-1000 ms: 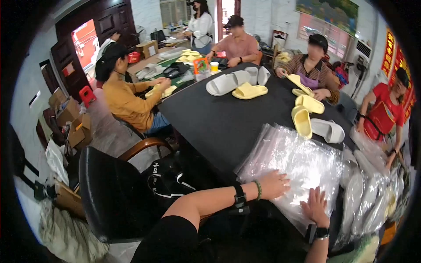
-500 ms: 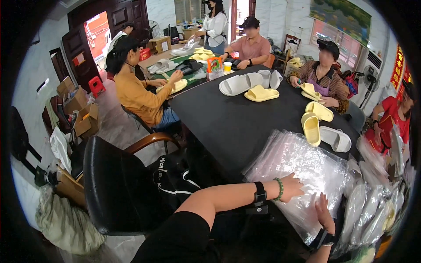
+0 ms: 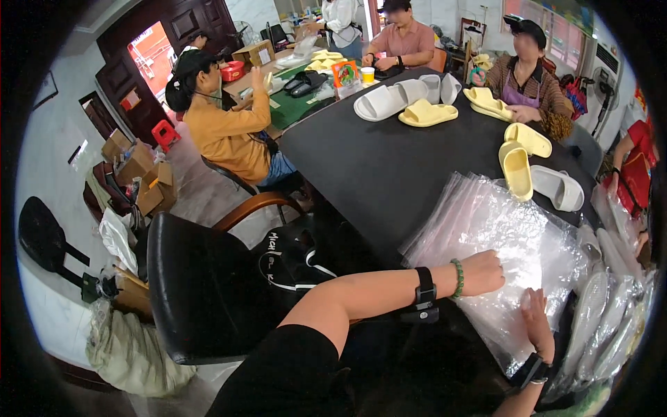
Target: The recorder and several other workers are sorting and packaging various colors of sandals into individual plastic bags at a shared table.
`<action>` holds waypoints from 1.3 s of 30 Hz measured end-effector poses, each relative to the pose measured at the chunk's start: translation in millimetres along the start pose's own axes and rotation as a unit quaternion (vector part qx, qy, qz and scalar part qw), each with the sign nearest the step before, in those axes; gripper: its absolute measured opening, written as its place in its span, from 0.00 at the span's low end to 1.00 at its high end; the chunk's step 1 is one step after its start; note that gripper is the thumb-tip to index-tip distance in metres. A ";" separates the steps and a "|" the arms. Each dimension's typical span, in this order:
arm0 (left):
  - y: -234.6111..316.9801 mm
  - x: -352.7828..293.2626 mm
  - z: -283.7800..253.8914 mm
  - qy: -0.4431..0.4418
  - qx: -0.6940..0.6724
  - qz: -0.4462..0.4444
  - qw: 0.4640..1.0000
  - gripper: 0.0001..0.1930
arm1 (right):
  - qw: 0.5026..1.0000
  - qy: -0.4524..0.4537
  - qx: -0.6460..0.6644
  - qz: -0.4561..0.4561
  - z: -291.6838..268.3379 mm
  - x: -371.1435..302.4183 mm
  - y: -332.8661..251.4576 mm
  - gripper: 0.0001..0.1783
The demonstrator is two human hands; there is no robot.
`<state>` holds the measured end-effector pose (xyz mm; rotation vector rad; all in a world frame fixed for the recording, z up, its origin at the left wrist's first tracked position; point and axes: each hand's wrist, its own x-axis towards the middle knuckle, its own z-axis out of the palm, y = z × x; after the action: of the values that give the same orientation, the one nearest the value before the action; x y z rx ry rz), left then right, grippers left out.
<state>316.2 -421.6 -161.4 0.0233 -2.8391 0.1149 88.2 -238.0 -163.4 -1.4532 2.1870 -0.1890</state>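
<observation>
A fanned stack of clear plastic bags [image 3: 479, 215] lies on the near right part of the black table. My left hand [image 3: 484, 272] rests on the middle of the stack with its fingers curled in. Whatever those fingers may hold is hidden beneath them. My right hand [image 3: 536, 321] lies against the bags' near right side, fingers stretched out and nothing in them. Just beyond the stack are a yellow slipper [image 3: 515, 170] and a light grey slipper [image 3: 557, 187]. Slippers packed in clear bags [image 3: 590, 316] are heaped to the right of my right hand.
Grey slippers [image 3: 389, 99] and a yellow slipper [image 3: 428, 113] lie farther up the black table [image 3: 347, 160]. A black armchair [image 3: 201, 285] stands at my left. Across the table a person [image 3: 535, 83] holds a yellow slipper; others sit around. Cartons [image 3: 156, 187] line the left wall.
The fingers of my left hand, spread before, are now curled in on the bags. My right hand stays beside the stack. The whole view has shifted somewhat.
</observation>
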 end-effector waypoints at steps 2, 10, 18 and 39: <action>-0.9 3.5 0.5 0.060 -0.005 0.020 0.998 0.05 | 1.000 0.016 0.021 -0.006 1.4 -0.8 1.7 0.35; -8.6 13.5 -9.5 0.163 -0.049 0.075 0.983 0.08 | 0.999 0.009 0.049 -0.011 -0.1 -8.4 -0.5 0.33; -23.3 18.2 -28.0 0.084 -0.008 0.135 0.987 0.10 | 1.000 0.015 0.013 0.012 1.4 -10.7 -6.7 0.38; -61.5 -77.3 -40.8 0.128 -0.296 -0.492 0.808 0.46 | 0.951 0.266 -0.019 0.154 -40.5 -14.6 38.1 0.29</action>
<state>403.8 -479.3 -140.6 1.1955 -2.1229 -0.8975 41.8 -215.4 -138.2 -1.1458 2.8291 -0.4765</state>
